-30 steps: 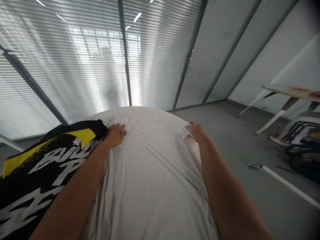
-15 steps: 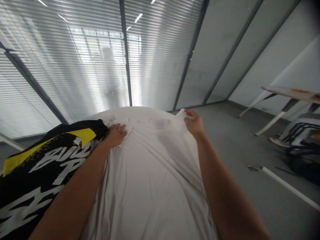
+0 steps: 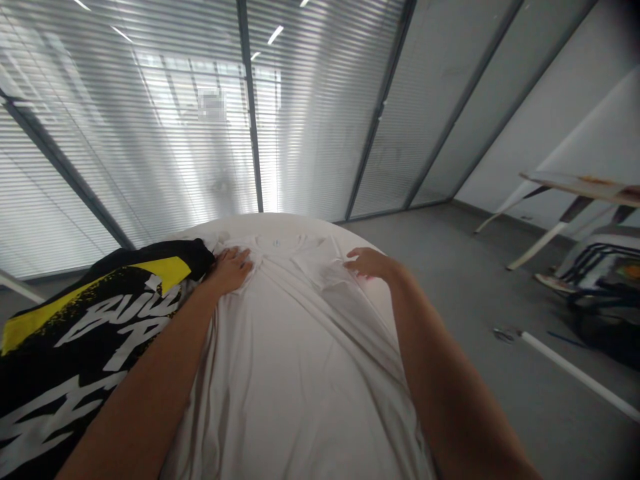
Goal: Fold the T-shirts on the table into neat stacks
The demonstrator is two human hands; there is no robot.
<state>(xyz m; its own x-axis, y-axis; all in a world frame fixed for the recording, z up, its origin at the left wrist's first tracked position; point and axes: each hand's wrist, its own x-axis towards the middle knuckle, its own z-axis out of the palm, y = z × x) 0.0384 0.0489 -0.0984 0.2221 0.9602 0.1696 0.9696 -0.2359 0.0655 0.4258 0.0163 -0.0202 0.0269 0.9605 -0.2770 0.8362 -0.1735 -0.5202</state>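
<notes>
A white T-shirt (image 3: 295, 347) lies spread on a round white table (image 3: 280, 221), its neckline at the far side and long creases slanting across the front. My left hand (image 3: 231, 270) rests flat with fingers extended on the shirt's left shoulder, beside a black garment. On the other side, my right hand (image 3: 371, 263) is at the right sleeve, which lies folded inward over the shirt. Its fingers point left, somewhat apart, their tips touching the sleeve's edge.
The black garment (image 3: 115, 320) with yellow and white print overlaps the table's left side. Glass panels with blinds (image 3: 310, 133) stand beyond. On the right are a wooden-topped table (image 3: 575, 183), a dark bag-like item (image 3: 600, 300) and a white pole (image 3: 575, 373) on the floor.
My right hand has moved left and slightly down, and the right sleeve it held out has gone inward onto the shirt. The left hand has stayed in place.
</notes>
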